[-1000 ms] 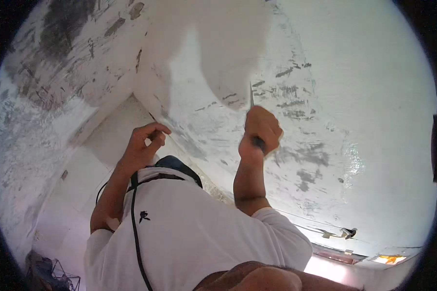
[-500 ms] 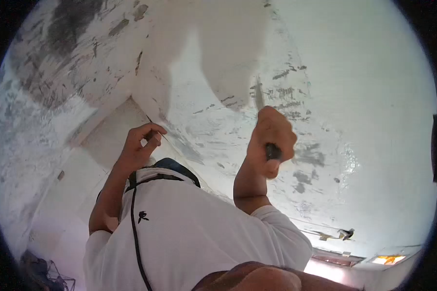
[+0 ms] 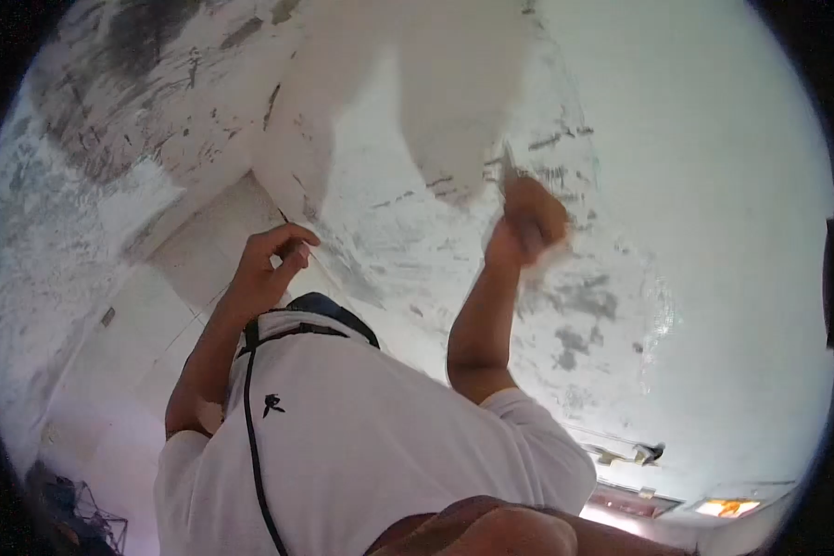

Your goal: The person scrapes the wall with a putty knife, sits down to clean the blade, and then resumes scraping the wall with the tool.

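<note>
My right hand (image 3: 533,218) is wrapped round the handle of a putty knife and is blurred by motion. The putty knife's thin blade (image 3: 508,159) points up at the patchy wall surface (image 3: 454,148), and its handle is hidden in my fist. To the left, my left hand (image 3: 271,264) is raised with its fingers curled and the thumb close to the fingertips. I see no object in it. It hangs in front of the corner between the surfaces, apart from the putty knife.
Smooth white wall (image 3: 713,204) lies to the right, grey stained plaster (image 3: 111,102) to the upper left. A white shirt (image 3: 371,435) with a dark strap (image 3: 255,445) fills the lower middle. A small dark fixture (image 3: 651,454) and a bright orange opening (image 3: 727,508) sit at lower right.
My right hand has moved up with the putty knife and turned, so the black handle end no longer shows. My left hand has barely moved.
</note>
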### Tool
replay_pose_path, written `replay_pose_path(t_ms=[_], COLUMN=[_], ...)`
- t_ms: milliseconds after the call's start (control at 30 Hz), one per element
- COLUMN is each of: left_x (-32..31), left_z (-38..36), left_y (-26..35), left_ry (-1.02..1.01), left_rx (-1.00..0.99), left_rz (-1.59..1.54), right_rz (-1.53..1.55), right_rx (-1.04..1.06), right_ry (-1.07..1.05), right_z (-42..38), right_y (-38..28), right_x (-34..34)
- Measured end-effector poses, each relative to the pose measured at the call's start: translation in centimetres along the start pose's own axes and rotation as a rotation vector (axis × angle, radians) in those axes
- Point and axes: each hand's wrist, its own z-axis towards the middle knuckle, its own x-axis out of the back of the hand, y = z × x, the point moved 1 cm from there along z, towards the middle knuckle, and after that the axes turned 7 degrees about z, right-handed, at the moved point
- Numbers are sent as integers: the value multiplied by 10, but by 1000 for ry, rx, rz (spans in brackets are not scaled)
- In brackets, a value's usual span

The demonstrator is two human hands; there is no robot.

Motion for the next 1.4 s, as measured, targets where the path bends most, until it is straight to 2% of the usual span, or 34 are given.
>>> replay_pose_path(t_ms=[67, 100, 133, 200, 267, 300, 333, 433, 467, 533, 567, 600, 667, 733, 767, 800, 833, 900, 933, 1000, 1033, 1133, 1200, 1233, 1267, 1400], left_x=[-2, 1, -1, 1, -2, -3, -1, -2, -2, -3, 0, 3, 2, 3, 1, 7, 7, 5, 5, 4, 5, 5, 8, 7, 9, 9], left_z=[1, 0, -2, -5, -7, -8, -8, -8, -7, -10, -10, -7, -9, -2, -2, 4, 4, 1, 1, 5, 5, 6, 15, 15, 20, 15], left_y=[-1, -2, -4, -5, 1, 0, -2, -5, -2, 0, -4, -8, -3, -3, -5, -4, -3, -2, -2, -2, -6, -13, -11, -10, -9, -11], left_ry=[12, -12, -36, -35, 23, 22, -7, 12, 42, 28, -20, -43, -24, 52, 39, 53, 44, 13, 20, 30, -3, -24, 4, -12, -10, -27], left_rx=[-17, -26, -26, -89, 7, -5, -7, 14, 6, 31, 7, -18, -15, 47, 63, 56, 12, -15, 21, 37, 15, 44, 76, 40, 30, 31], left_rz=[10, 21, 20, 15, 28, 25, 35, 17, 5, 0, 18, 41, 38, -25, -53, -53, -45, -36, -40, -44, -10, 8, -28, -26, -26, -23], right_rz=[1039, 1186, 1438, 1227, 1337, 1013, 1027, 807, 1028, 1143, 1354, 1383, 1196, 1177, 1029, 1369, 1374, 1296, 1112, 1187, 907, 1149, 1092, 1213, 1245, 1388], right_rx=[888, 716, 699, 437, 576, 519, 549, 208, 407, 452, 510, 554, 575, 596, 635, 660, 672, 483, 457, 580, 357, 517, 797, 787, 635, 557], right_ry=[-79, 254, 368, 413, 103, 68, 74, 270, 116, -101, 120, 105, 382, 41, -63, 379, 369, 334, 101, -188, 351, 244, 25, 196, 364, 213], right_z=[22, 3, -1, -4, 27, 19, 18, -3, 19, 24, 13, 18, 5, 25, 18, 7, 7, 2, 21, 27, -2, 1, 26, 14, 5, 26], right_y=[13, -2, -20, -4, 5, -4, -7, 4, 7, 9, 17, 6, 3, 6, 11, -13, -5, 23, 20, 34, 75, 27, 20, -3, -22, 3], right_x=[-24, -19, 4, 3, -41, -22, -17, -3, -24, -39, -45, -40, -17, -36, -24, -21, -25, -35, -45, -62, -98, -40, -47, -31, -9, -52])
